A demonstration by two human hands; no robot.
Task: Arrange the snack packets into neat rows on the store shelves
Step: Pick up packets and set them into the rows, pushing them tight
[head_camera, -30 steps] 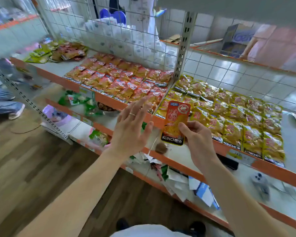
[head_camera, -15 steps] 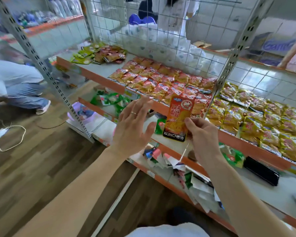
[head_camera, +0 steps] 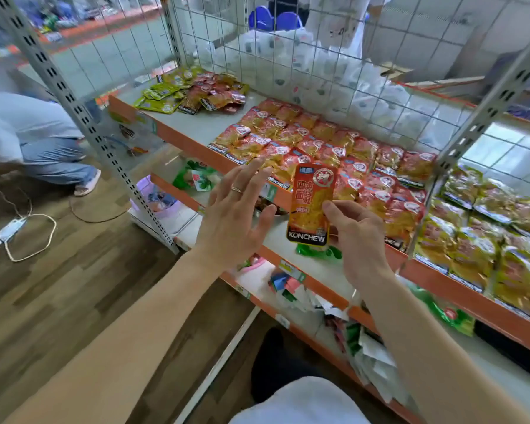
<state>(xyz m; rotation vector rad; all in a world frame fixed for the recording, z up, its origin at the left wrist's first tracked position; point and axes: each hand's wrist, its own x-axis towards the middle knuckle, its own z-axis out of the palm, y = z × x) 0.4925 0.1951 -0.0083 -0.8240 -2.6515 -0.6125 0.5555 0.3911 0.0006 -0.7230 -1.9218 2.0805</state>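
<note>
The right hand point(head_camera: 357, 240) still pinched the red KONCHEW packet point(head_camera: 312, 203) by its lower right edge, thumb on the front and fingers behind. The packet stood upright in the air with its black name band at the bottom, as it had half a second and a full second earlier. The left hand point(head_camera: 236, 218) stayed spread and held nothing, its fingers straight and apart. It wore a ring point(head_camera: 236, 189) and hovered just beside the packet's left edge without touching it. What differed was the backdrop. A second before, the packet had been held in front of the yellow-green packets point(head_camera: 487, 237) in the right bay. Now it was in front of the near end of the red packet rows point(head_camera: 318, 142) on the top shelf point(head_camera: 178, 139), above that shelf's orange front lip, and the yellow-green bay lay off to the right. The view had swung left and closer, so the loose pile of mixed packets point(head_camera: 196, 93) at the shelf's far left end showed larger. The slotted upright post point(head_camera: 83, 117) now crossed the left of the picture. A crouching person point(head_camera: 37, 139) and a white cable point(head_camera: 28, 240) on the wooden floor point(head_camera: 74, 301) had also come further into sight. Crumpled wrappers and papers point(head_camera: 291, 286) lay on the lower shelf beneath the hands.
</note>
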